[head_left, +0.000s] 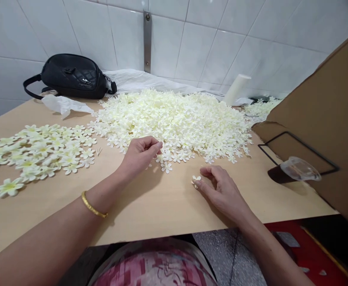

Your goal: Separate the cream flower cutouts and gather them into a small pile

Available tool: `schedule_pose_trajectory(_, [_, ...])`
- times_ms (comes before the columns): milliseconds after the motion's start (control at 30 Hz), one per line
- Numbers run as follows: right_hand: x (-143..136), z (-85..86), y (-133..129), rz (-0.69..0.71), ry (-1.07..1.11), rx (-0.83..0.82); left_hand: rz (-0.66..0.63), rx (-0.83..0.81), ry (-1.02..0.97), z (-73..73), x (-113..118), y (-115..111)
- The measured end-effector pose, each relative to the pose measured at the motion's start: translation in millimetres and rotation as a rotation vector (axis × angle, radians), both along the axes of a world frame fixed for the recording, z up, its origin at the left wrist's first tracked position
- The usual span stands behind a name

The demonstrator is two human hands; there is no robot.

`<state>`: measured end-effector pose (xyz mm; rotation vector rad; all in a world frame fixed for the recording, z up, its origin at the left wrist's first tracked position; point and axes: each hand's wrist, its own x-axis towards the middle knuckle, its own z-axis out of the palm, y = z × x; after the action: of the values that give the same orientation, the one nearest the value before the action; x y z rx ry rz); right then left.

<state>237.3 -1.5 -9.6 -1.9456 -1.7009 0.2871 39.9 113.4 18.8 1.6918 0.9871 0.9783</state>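
The R hand (220, 188) holds a small white flower (195, 181) at its fingertips, near side of the big pile (174, 123). It's prob. v. light, soft & bendy; best pinched gently mid-flower. L hand (140, 153) is nearly closed by the pile; can't tell if it holds anything.

On the pale wood-coloured flat tabletop (162, 210), bare room runs between the left hand (139, 154) and the right hand (225, 195) to the near edge, open to a hand. Straight ahead, a broad mound of small cream-white flowers (174, 119) blocks the way, and a flat spread of yellow-centred white flowers (42, 149) covers the left side. On the right, a clear plastic cup (300, 170), a black wire frame (312, 150) and a brown cardboard panel (325, 95) hem the passage.
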Motion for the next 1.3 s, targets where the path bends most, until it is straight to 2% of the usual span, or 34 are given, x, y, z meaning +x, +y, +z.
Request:
schedule_pose_trajectory(167, [-3.6,1.4,-0.1,0.016,-0.058,-0.018,0.006,-0.005,0.017,-0.4,0.9,-0.3])
schedule_pose_trajectory(333, [-0.8,6.3,-1.3,0.042,0.164,-0.095,0.011,-0.021,0.022,1.1,2.1,-1.0])
schedule_pose_trajectory(467, [-2.4,18.9,-11.8,0.228,0.342,-0.185,0.004,-0.033,0.028,0.4,2.7,-1.4])
schedule_pose_trajectory(567, [-13.0,24.2,-13.5,0.434,0.253,-0.242,0.004,-0.039,0.035,-0.4,3.0,-1.8])
schedule_pose_trajectory(633, [-19.9,22.3,-3.6,0.512,0.122,-0.190,0.009,-0.030,0.046,-0.6,2.9,-1.8])
schedule_pose_trajectory(700, [-22.8,18.4,13.5,0.488,0.024,-0.084,0.011,-0.019,0.053,-0.3,2.6,-1.7])
schedule_pose_trajectory(767, [-22.4,16.4,29.6,0.390,-0.006,0.008,0.019,-0.017,0.052,0.3,2.1,-1.7])
schedule_pose_trajectory(867, [-26.4,19.6,33.6,0.303,0.023,0.041,0.029,-0.008,0.044,1.1,1.8,-1.9])
schedule_pose_trajectory(933, [-36.4,22.5,23.0,0.402,0.058,-0.019,0.023,0.011,0.032,1.0,2.2,-2.2])
schedule_pose_trajectory(1000, [-47.8,22.9,12.4,0.632,0.041,-0.081,0.011,0.017,0.018,0.5,2.7,-2.7])
schedule_pose_trajectory(1033, [-51.6,22.3,10.3,0.685,0.005,-0.072,0.010,0.011,0.014,0.3,2.9,-2.9])
schedule_pose_trajectory(1067, [-53.2,21.6,11.3,0.675,-0.037,-0.040,0.013,-0.001,0.014,0.2,2.9,-3.0])
schedule_pose_trajectory(1100, [-52.2,21.5,15.3,0.587,-0.075,0.009,0.018,-0.012,0.017,0.2,2.8,-2.9])
schedule_pose_trajectory(1200, [-38.5,28.7,38.0,0.227,-0.033,0.164,0.046,-0.029,0.005,0.5,2.2,-1.8])
schedule_pose_trajectory(1233, [-33.6,33.8,46.1,0.183,0.031,0.202,0.047,-0.033,-0.019,0.7,1.9,-1.4])
schedule_pose_trajectory(1300, [-29.5,45.8,59.5,0.189,0.171,0.249,0.018,-0.078,-0.103,0.8,1.6,-1.3])
